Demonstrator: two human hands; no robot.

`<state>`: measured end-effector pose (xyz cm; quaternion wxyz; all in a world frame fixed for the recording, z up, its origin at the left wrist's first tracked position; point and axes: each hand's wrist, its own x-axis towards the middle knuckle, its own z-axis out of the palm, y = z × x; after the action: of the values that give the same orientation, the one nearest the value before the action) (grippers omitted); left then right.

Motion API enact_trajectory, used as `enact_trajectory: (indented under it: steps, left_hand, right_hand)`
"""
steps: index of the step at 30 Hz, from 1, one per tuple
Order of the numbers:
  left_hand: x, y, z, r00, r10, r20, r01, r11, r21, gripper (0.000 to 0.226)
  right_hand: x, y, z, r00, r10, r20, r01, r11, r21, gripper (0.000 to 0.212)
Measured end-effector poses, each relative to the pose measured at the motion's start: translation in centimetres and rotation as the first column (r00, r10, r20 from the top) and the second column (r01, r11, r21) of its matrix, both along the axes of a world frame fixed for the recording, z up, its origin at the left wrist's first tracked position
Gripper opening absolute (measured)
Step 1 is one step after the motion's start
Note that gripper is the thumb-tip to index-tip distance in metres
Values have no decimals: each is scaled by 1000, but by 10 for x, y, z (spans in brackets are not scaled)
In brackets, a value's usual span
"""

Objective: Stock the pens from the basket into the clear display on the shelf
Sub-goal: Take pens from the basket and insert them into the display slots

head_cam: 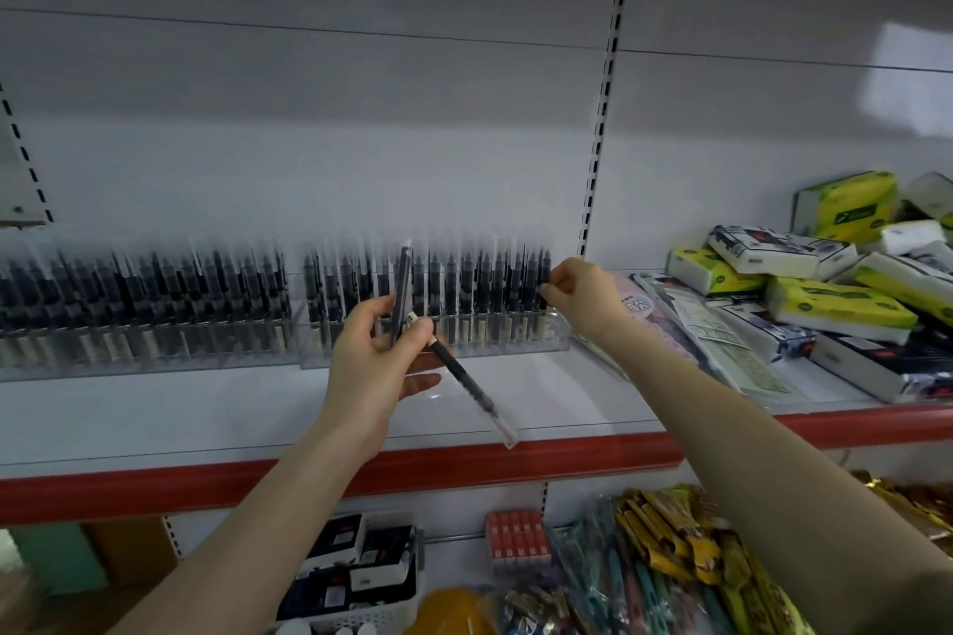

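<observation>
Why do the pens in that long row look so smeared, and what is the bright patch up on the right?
Head view: the pens in the clear display are streaked vertically, probably motion blur; the left hand and right hand look sharper. The pale patch on the back panel is glare. The wide lens bends the red shelf edge.

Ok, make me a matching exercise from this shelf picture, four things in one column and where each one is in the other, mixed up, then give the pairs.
Things:
1. Two black pens with clear caps
2. Clear plastic pen display
3. Yellow-green tissue packs
4. White slotted basket

Places:
A. Right end of the upper shelf
B. Lower shelf, under the red edge strip
C. Held in the left hand
D. Back of the upper shelf, its right end at the right hand

Pairs: 1-C, 2-D, 3-A, 4-B
</observation>
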<state>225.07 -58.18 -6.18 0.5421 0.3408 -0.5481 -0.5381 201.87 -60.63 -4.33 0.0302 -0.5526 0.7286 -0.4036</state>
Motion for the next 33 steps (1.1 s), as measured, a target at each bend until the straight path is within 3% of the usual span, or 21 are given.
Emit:
enact_trajectory:
  steps: [4,8,11,14,16,18,21,24,26,29,31,33]
  left_hand:
    - [2,1,0,997,40,-65,-39,999,23,35]
    - [3,0,2,984,114,-138,-108,993,53,32]
    - [-3,2,3,971,164,-174,-155,986,63,35]
    - [-12,9,5,964,178,-198,-173,984,40,33]
    - [-17,14,6,964,173,-202,-172,985,26,31]
    - [-20,18,6,968,153,-196,-151,988,23,27]
    - [-25,24,7,981,96,-168,-95,995,18,22]
    - [-27,29,8,996,57,-65,-58,998,-12,23]
    - [-28,31,8,999,37,9,-37,998,-45,26]
    - [-27,28,9,999,14,51,-11,999,-49,12]
    - [-27,26,9,997,16,72,-13,999,-35,15]
    - [-28,25,9,994,28,101,-24,999,-40,15]
  right_hand:
    - [2,6,2,998,-16,65,16,1000,-6,22]
    - [17,34,1,983,33,183,1,984,-181,28]
    - [32,59,-4,912,142,384,-97,986,-136,37]
    - [40,75,-9,678,225,700,-265,963,-52,27]
    - [42,78,-11,471,290,833,-320,936,-145,14]
    - [41,80,-12,300,329,895,-267,930,-252,3]
    - [40,77,-14,75,336,939,-156,934,-322,9]
    - [34,73,-10,-41,346,937,-100,932,-349,11]
    - [22,73,-2,-7,380,925,-45,924,-380,10]
    - [-3,75,11,107,446,889,88,886,-455,12]
    - [-16,73,20,289,400,870,205,861,-465,20]
    - [-24,67,28,480,310,821,300,821,-486,15]
